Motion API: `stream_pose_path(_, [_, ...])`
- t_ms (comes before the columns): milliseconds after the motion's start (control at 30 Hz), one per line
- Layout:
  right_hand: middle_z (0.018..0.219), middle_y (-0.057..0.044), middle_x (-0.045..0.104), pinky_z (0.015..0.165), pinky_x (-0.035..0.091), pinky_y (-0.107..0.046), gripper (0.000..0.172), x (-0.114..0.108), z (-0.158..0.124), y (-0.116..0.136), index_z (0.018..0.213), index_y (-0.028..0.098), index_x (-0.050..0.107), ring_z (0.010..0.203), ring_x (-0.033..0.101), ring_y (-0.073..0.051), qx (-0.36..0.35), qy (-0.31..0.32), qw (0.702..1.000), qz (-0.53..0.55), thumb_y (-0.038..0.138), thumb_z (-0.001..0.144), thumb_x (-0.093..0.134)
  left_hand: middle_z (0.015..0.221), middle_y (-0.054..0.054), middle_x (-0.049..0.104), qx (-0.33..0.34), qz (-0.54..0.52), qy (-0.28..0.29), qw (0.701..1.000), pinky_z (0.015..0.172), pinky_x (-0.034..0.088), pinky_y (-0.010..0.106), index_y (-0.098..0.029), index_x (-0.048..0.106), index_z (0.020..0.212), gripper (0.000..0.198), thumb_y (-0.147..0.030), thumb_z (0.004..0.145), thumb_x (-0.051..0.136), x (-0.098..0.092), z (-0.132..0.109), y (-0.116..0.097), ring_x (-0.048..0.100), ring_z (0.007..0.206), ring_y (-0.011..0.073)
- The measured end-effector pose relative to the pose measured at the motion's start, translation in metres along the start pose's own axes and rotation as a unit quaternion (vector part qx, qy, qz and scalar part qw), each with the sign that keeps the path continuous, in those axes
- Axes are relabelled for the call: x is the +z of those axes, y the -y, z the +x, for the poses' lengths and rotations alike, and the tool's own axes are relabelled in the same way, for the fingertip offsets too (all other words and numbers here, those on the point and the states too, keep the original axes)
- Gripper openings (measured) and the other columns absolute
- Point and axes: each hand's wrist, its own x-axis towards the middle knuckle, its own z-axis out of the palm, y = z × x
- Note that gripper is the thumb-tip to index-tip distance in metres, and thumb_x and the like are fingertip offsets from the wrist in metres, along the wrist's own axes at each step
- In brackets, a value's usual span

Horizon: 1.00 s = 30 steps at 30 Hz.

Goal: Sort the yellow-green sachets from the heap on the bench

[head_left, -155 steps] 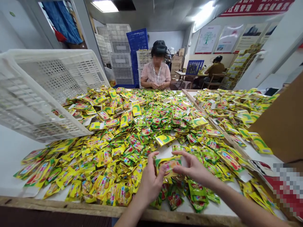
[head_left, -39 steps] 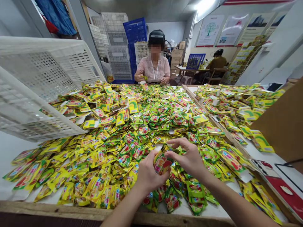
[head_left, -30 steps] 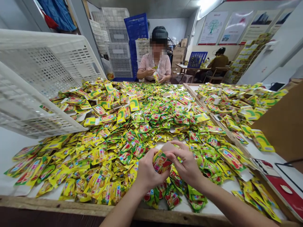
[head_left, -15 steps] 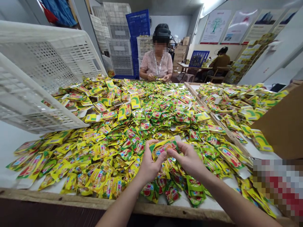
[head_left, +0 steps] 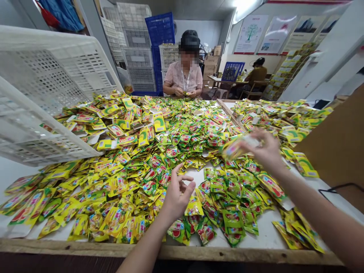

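My right hand (head_left: pixel 263 149) grips a small yellow and green candy box (head_left: pixel 233 147), smeared by motion, over the right part of the heap. The box has a pale end beside my fingers. My left hand (head_left: pixel 179 191) hovers over the middle of the table with its fingers apart and nothing in them. Below and around it lie many green candy packets (head_left: pixel 231 185) with red fruit pictures, and yellow candy packets (head_left: pixel 119 216) to the left. Several flat boxes (head_left: pixel 159 122) rest on top of the heap farther back.
A white plastic crate (head_left: pixel 85 76) lies tipped on its side at the left. A wooden strip (head_left: pixel 229 112) divides the table, with more boxes (head_left: pixel 295 132) beyond it. Brown cardboard (head_left: pixel 335 144) stands at the right. Across the table a person (head_left: pixel 184 77) handles a small item.
My hands have parted. The right one has carried the box up and to the right, while the left has let go of it and opened. The view has shifted slightly.
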Motion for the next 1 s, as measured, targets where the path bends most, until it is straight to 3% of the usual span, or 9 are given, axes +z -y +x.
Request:
stream_pose_path(67, [0.132, -0.019, 0.043, 0.102, 0.035, -0.041, 0.052, -0.024, 0.043, 0.001, 0.115, 0.013, 0.052, 0.123, 0.042, -0.033, -0.024, -0.148, 0.987, -0.050, 0.041, 0.073, 0.068, 0.093, 0.004, 0.062, 0.007, -0.024, -0.064, 0.998, 0.065, 0.051, 0.027, -0.019, 0.029, 0.128, 0.056, -0.041, 0.083, 0.054, -0.004, 0.003, 0.000, 0.058, 0.069, 0.0123])
stream_pose_path(133, [0.137, -0.023, 0.035, 0.106, 0.025, -0.045, 0.064, -0.037, 0.065, 0.002, 0.130, 0.007, 0.040, 0.127, 0.034, -0.037, -0.063, -0.224, 0.965, -0.119, 0.043, 0.080, 0.059, 0.090, 0.003, 0.060, 0.021, -0.041, -0.119, 0.992, 0.064, 0.050, 0.026, -0.020, 0.031, 0.125, 0.053, -0.039, 0.083, 0.055, -0.008, 0.006, -0.001, 0.056, 0.067, 0.0115])
stream_pose_path(233, [0.121, -0.022, 0.054, 0.098, 0.034, -0.050, 0.047, -0.020, 0.058, -0.004, 0.117, 0.009, 0.054, 0.115, 0.049, -0.036, -0.099, -0.110, 0.978, -0.149, 0.037, 0.080, 0.059, 0.083, 0.000, 0.058, 0.044, -0.056, -0.175, 0.982, 0.061, 0.049, 0.024, -0.020, 0.036, 0.118, 0.046, -0.036, 0.081, 0.057, -0.010, 0.009, -0.003, 0.055, 0.063, 0.0107])
stream_pose_path(300, [0.097, -0.013, 0.066, 0.090, 0.043, -0.046, 0.022, 0.014, 0.042, -0.013, 0.090, 0.018, 0.065, 0.098, 0.060, -0.031, -0.115, 0.015, 0.983, -0.141, 0.034, 0.076, 0.064, 0.078, -0.002, 0.056, 0.058, -0.050, -0.195, 0.978, 0.059, 0.047, 0.023, -0.019, 0.038, 0.114, 0.041, -0.035, 0.081, 0.057, -0.010, 0.010, -0.003, 0.053, 0.061, 0.0101])
stream_pose_path(367, [0.093, -0.008, 0.067, 0.088, 0.045, -0.043, 0.017, 0.053, 0.030, -0.022, 0.079, 0.021, 0.065, 0.094, 0.062, -0.027, -0.119, 0.097, 0.979, -0.138, 0.037, 0.075, 0.065, 0.074, -0.003, 0.055, 0.075, -0.016, -0.206, 0.976, 0.056, 0.045, 0.021, -0.019, 0.041, 0.112, 0.037, -0.034, 0.082, 0.055, -0.010, 0.010, -0.002, 0.052, 0.058, 0.0096])
stream_pose_path(467, [0.094, -0.012, 0.065, 0.086, 0.044, -0.042, 0.026, 0.099, 0.026, -0.032, 0.076, 0.019, 0.062, 0.099, 0.059, -0.028, -0.087, 0.118, 0.979, -0.145, 0.044, 0.080, 0.058, 0.066, -0.004, 0.055, 0.119, 0.088, -0.190, 0.971, 0.054, 0.045, 0.021, -0.019, 0.048, 0.106, 0.027, -0.032, 0.083, 0.053, -0.008, 0.008, 0.002, 0.053, 0.055, 0.0101])
stream_pose_path(600, [0.083, -0.015, 0.063, 0.084, 0.041, -0.047, 0.032, 0.121, 0.031, -0.038, 0.062, 0.019, 0.053, 0.099, 0.055, -0.031, -0.044, 0.120, 0.978, -0.165, 0.047, 0.074, 0.063, 0.058, -0.003, 0.057, 0.190, 0.234, -0.076, 0.951, 0.055, 0.045, 0.023, -0.020, 0.057, 0.093, 0.014, -0.027, 0.086, 0.047, -0.002, 0.007, 0.011, 0.054, 0.051, 0.0108])
stream_pose_path(867, [0.074, -0.011, 0.066, 0.067, 0.046, -0.041, 0.019, 0.089, 0.022, -0.035, 0.074, 0.018, 0.062, 0.076, 0.061, -0.030, -0.060, 0.155, 0.976, -0.138, 0.028, 0.059, 0.068, 0.060, -0.002, 0.064, 0.241, 0.286, 0.001, 0.927, 0.055, 0.046, 0.022, -0.020, 0.062, 0.083, 0.013, -0.023, 0.084, 0.050, 0.012, -0.002, 0.005, 0.059, 0.052, 0.0113])
stream_pose_path(1000, [0.069, -0.006, 0.068, 0.056, 0.045, -0.036, 0.026, 0.050, -0.003, -0.046, 0.072, 0.022, 0.066, 0.064, 0.061, -0.026, -0.059, 0.238, 0.966, -0.076, 0.041, 0.055, 0.070, 0.069, 0.000, 0.068, 0.239, 0.329, -0.046, 0.912, 0.062, 0.048, 0.024, -0.021, 0.062, 0.085, 0.017, -0.028, 0.087, 0.047, -0.023, -0.011, -0.019, 0.062, 0.058, 0.0120])
